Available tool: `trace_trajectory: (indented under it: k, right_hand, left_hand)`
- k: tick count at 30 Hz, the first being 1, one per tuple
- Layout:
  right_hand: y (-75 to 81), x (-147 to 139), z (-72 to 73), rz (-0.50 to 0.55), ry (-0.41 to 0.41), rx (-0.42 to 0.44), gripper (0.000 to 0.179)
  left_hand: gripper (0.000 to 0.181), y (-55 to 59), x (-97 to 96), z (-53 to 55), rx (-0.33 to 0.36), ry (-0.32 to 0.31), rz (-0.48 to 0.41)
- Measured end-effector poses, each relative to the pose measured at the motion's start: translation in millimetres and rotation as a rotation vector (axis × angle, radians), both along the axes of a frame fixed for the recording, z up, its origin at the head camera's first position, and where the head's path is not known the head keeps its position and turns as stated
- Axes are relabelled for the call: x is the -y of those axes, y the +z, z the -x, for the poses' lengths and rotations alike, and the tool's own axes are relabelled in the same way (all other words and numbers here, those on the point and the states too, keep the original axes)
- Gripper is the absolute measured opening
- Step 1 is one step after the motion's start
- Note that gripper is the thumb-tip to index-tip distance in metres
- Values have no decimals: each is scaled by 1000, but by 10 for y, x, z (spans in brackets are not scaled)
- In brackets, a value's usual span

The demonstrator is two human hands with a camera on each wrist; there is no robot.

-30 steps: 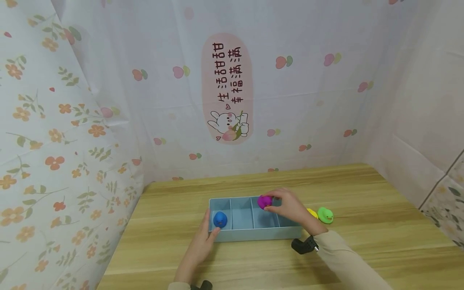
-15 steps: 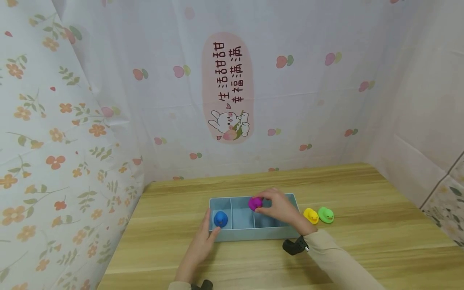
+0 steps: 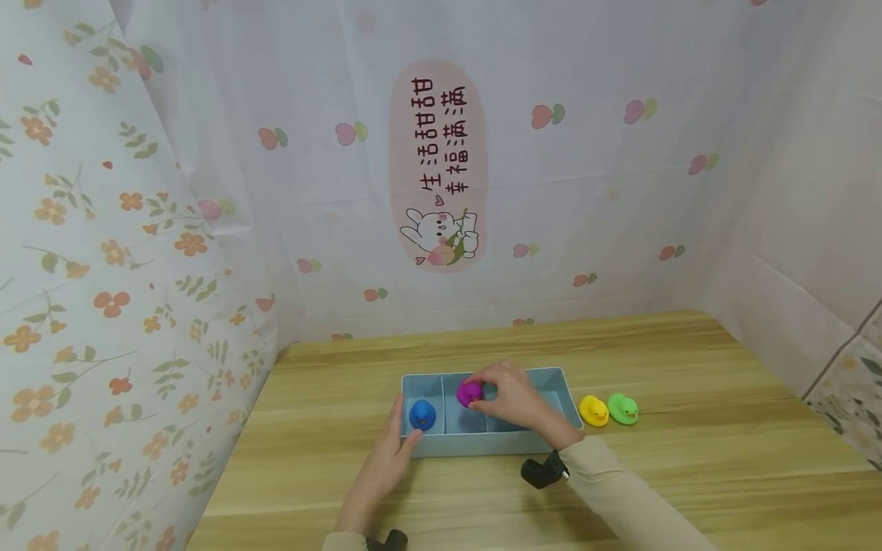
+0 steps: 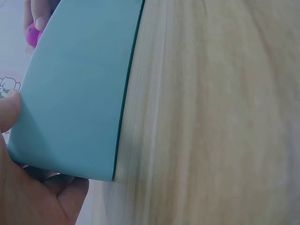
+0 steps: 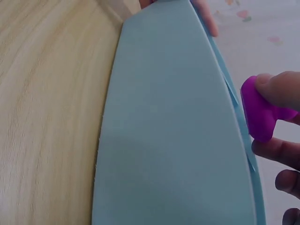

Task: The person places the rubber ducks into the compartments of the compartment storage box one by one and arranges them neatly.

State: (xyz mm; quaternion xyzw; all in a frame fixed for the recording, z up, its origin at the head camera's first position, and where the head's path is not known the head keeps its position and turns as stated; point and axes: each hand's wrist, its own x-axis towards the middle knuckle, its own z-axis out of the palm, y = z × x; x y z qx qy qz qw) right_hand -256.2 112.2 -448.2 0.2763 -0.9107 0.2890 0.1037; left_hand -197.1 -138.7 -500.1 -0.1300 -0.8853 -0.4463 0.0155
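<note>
A light blue divided box (image 3: 475,445) stands on the wooden table, its long side facing me. My left hand (image 3: 387,458) grips its left end, thumb at the front rim and fingers along the end wall. In the leftmost compartment sits a blue toy duck (image 3: 423,415). My right hand (image 3: 515,399) pinches a purple toy duck (image 3: 468,395) between thumb and fingers, over the second compartment from the left. The right wrist view shows this purple duck (image 5: 258,112) raised above the box rim, apart from the floor inside. The hand partly covers the compartments further right.
Right of the box, a yellow toy duck (image 3: 594,412) and a green toy duck (image 3: 623,409) stand side by side on the table (image 3: 689,444). A printed curtain (image 3: 592,191) hangs behind the table, with more cloth at both sides.
My right hand has carried the purple duck leftward, from above the third compartment to above the second. The yellow duck has come into full view. My left hand stays on the box.
</note>
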Motion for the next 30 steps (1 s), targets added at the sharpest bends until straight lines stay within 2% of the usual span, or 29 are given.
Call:
trace_trajectory:
  k: [7, 11, 20, 26, 30]
  right_hand:
    - [-37, 106, 2, -46, -31, 28, 32]
    - [-42, 161, -6, -98, -40, 13, 31]
    - [-125, 278, 7, -289, -82, -63, 28]
    - [-114, 339, -10, -357, -128, -77, 25]
    - [-121, 365, -6, -380, -144, -54, 27]
  left_hand:
    - [67, -19, 12, -1, -16, -2, 2]
    - [66, -25, 12, 9, -22, -5, 1]
    - [67, -41, 19, 25, -30, -6, 10]
    - [66, -18, 6, 21, -23, -6, -4]
    - [66, -6, 3, 15, -12, -3, -6]
